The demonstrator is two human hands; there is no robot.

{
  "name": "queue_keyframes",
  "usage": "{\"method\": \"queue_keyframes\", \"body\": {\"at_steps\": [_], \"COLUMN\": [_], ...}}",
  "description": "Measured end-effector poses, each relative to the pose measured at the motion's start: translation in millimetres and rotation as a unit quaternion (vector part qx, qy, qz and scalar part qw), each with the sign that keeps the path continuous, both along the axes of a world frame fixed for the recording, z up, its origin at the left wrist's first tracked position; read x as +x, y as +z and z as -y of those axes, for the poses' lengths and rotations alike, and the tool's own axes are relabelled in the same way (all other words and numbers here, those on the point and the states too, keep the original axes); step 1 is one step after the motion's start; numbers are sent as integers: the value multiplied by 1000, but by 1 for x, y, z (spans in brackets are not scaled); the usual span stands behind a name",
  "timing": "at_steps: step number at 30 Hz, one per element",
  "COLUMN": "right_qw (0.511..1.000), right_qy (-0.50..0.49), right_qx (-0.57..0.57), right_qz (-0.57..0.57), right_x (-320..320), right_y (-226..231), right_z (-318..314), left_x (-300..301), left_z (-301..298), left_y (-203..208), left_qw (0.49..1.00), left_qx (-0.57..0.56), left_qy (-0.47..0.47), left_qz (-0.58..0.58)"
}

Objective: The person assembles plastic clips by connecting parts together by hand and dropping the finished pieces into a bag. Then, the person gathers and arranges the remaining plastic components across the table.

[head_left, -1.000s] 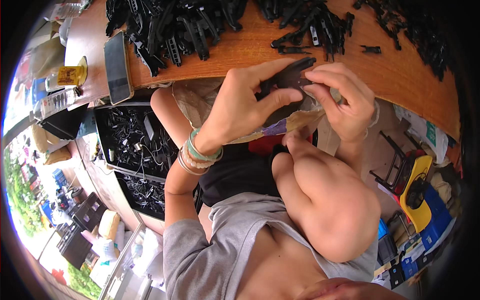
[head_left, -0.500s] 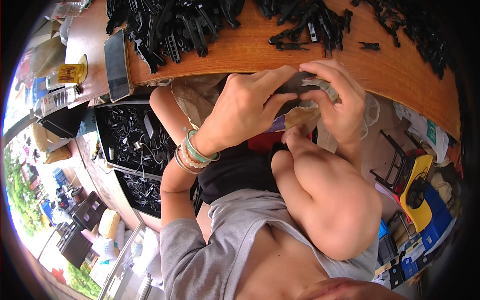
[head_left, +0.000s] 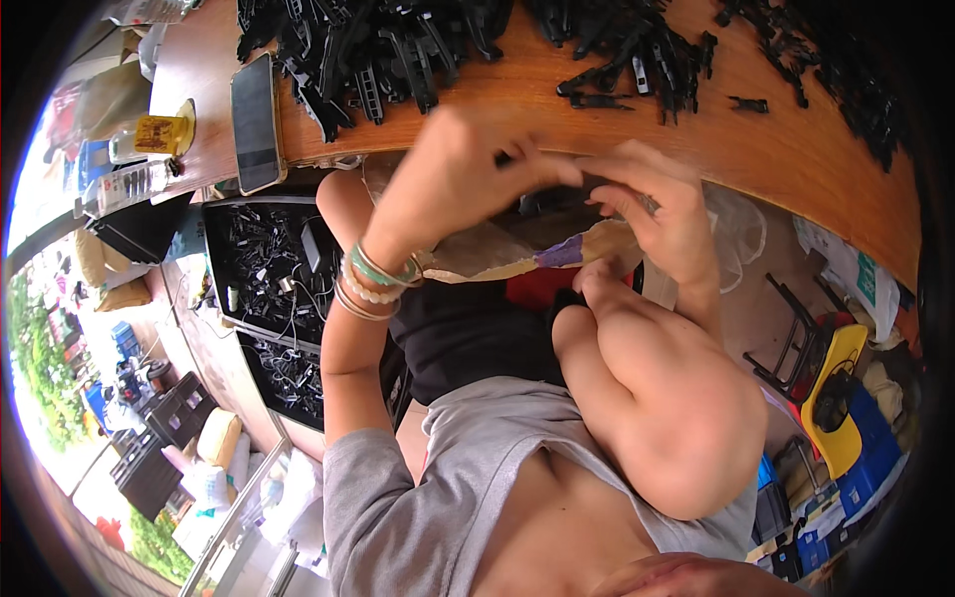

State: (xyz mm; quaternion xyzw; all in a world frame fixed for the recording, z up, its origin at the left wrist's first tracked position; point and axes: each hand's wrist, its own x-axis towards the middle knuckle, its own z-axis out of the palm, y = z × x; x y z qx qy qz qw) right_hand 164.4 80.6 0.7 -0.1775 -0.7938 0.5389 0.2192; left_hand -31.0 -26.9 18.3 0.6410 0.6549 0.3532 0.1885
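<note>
My left hand (head_left: 468, 174), smeared by motion, is curled above the open sack with its thumb reaching toward my right hand. A small dark spot shows between its fingers; what it is I cannot make out. My right hand (head_left: 657, 204) pinches a small black plastic part (head_left: 591, 183) in its fingertips, close to the left thumb. Below both hands the paper-lined sack (head_left: 482, 261) gapes at the table's front edge, dark parts (head_left: 552, 202) showing inside. On the wooden table beyond lie heaps of black plastic parts (head_left: 398, 50).
A phone (head_left: 257, 124) lies at the table's left edge, near a yellow container (head_left: 164, 134). Black trays (head_left: 269, 259) filled with small parts stand at lower left. To the right are a yellow chair (head_left: 836, 398) and a clear plastic bag (head_left: 741, 239). My bent knee rises below my right hand.
My left hand has moved up and to the left, and its fingers have come away from the dark part between the hands. More of the sack's opening shows. The view has shifted slightly.
</note>
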Motion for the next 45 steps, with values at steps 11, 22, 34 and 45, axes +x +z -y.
{"method": "queue_keyframes", "body": {"at_steps": [11, 22, 34, 45], "right_qw": [905, 936, 988, 974], "right_qy": [-154, -152, -60, -62], "right_qx": [397, 314, 13, 173], "right_qz": [8, -38, -143, -133], "right_x": [-31, -30, -14, -13], "right_y": [-22, -29, 5, 6], "right_z": [-33, -21, -14, -9], "left_x": [-54, -57, 29, 35], "left_z": [-51, -41, -9, -10], "left_y": [10, 5, -17, 1], "left_qw": [877, 844, 783, 861], "left_qx": [78, 209, 17, -127], "left_qy": [128, 215, 95, 101], "left_qz": [-457, -445, 615, 482]}}
